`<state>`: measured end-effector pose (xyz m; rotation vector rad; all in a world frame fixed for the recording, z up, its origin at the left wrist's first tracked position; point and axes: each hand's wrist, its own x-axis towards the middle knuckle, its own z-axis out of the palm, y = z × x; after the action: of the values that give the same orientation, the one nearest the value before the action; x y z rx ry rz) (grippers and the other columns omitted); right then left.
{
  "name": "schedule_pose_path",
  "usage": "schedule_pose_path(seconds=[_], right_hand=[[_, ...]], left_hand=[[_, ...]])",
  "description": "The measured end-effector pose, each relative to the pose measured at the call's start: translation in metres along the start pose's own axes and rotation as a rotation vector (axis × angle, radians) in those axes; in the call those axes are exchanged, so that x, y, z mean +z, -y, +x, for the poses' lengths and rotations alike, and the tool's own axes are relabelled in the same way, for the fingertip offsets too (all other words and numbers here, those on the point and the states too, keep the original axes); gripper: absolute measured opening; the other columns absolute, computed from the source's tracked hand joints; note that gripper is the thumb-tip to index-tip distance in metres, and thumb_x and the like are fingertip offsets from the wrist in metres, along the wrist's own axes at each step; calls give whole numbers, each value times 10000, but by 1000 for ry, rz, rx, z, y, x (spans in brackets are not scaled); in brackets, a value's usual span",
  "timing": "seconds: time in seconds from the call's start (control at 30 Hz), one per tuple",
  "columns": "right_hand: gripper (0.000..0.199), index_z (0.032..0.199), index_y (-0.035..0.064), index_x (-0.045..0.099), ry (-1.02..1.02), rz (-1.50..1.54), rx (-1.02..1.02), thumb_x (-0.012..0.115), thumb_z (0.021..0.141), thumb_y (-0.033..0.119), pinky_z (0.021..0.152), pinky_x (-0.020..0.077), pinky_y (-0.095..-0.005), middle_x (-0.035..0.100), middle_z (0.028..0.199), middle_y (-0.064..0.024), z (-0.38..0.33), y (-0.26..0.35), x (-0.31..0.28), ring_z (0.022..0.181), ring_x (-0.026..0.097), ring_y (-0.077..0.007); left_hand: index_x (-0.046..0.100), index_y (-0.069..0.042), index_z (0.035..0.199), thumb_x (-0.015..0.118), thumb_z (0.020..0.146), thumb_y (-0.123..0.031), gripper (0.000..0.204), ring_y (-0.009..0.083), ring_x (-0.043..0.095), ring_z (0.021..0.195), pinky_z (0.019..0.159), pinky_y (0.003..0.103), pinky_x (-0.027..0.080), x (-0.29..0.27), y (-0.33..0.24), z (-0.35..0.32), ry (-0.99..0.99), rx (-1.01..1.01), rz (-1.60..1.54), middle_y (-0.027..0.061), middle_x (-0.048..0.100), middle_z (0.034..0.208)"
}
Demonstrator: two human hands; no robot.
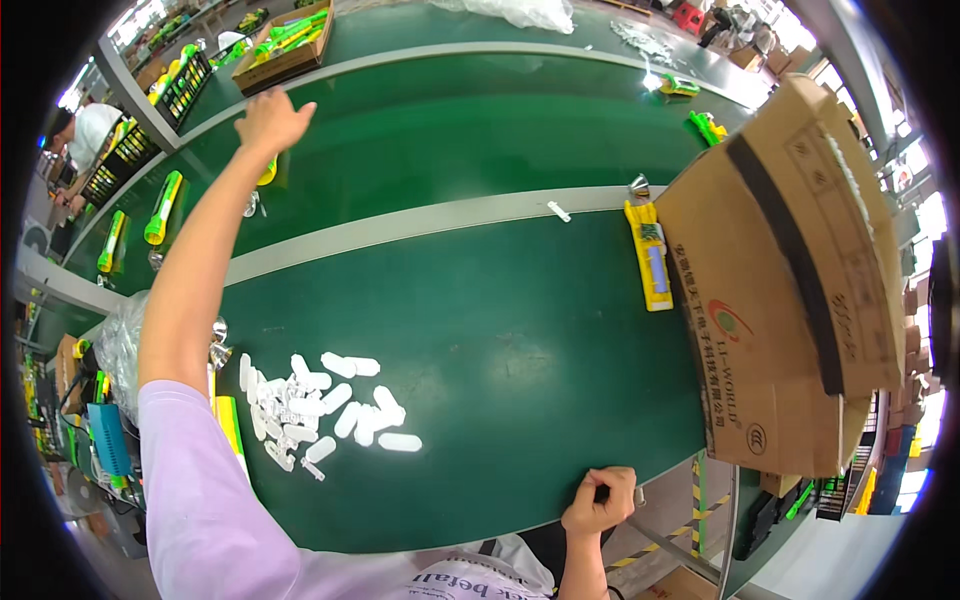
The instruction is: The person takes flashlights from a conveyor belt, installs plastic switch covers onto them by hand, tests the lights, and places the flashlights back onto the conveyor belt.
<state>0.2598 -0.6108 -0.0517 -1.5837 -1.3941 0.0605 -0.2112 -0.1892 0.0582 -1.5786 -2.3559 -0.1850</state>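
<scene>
My left hand [272, 122] reaches far out over the green conveyor belt [420, 130], thumb and fingers apart, with nothing seen in it. Just below it, partly hidden by my wrist, lies a yellow piece [268, 172]. My right hand [598, 502] is curled into a loose fist at the front edge of the green worktable [500, 400]; I see nothing in its grip. Between my arms, left of the middle, lies a pile of white oval plastic pieces [305, 405]. A yellow flashlight half [650, 260] with its inner parts showing lies beside the cardboard box.
The large cardboard box [770, 300] stands at the right. Green-and-yellow flashlights [163, 208] lie on the belt at left. Beyond it is a carton [290, 50] of green parts. A small white piece [559, 211] rests on the grey rail. Another person [85, 140] is at far left.
</scene>
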Motion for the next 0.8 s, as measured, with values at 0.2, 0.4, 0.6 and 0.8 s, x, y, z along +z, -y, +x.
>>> schedule_pose_path(seconds=[0.2,0.4,0.6,0.8], right_hand=[[170,750,89,598,-13,-2,-55,612,665,-58,613,392,-351,533,667,-43,-5,1,-7,624,513,-244],[46,848,1,642,121,362,307,646,831,-41,615,459,-251,621,734,-34,3,5,-56,654,555,-94],[165,982,-10,651,-259,175,523,605,827,-38,808,498,-279,671,822,-76,-83,-72,-187,825,669,-156],[519,1340,70,524,-41,-505,768,682,858,181,1084,370,-438,473,1399,-216,-197,-131,-207,1311,450,-365]], left_hand=[[472,-48,1353,646,874,-457,653,365,502,1259,996,544,439,-54,-80,-92,10,333,-214,189,536,1338],[485,-12,1360,647,910,-307,562,376,486,1269,1065,427,402,-137,-116,-244,61,924,-328,205,519,1368],[622,-15,1181,691,732,-43,455,363,617,1016,917,435,497,-187,-108,-526,292,1408,-827,170,633,1131],[616,-12,1049,601,880,-85,185,401,637,896,771,484,509,-1,-121,-666,1014,1233,-454,210,654,991]])
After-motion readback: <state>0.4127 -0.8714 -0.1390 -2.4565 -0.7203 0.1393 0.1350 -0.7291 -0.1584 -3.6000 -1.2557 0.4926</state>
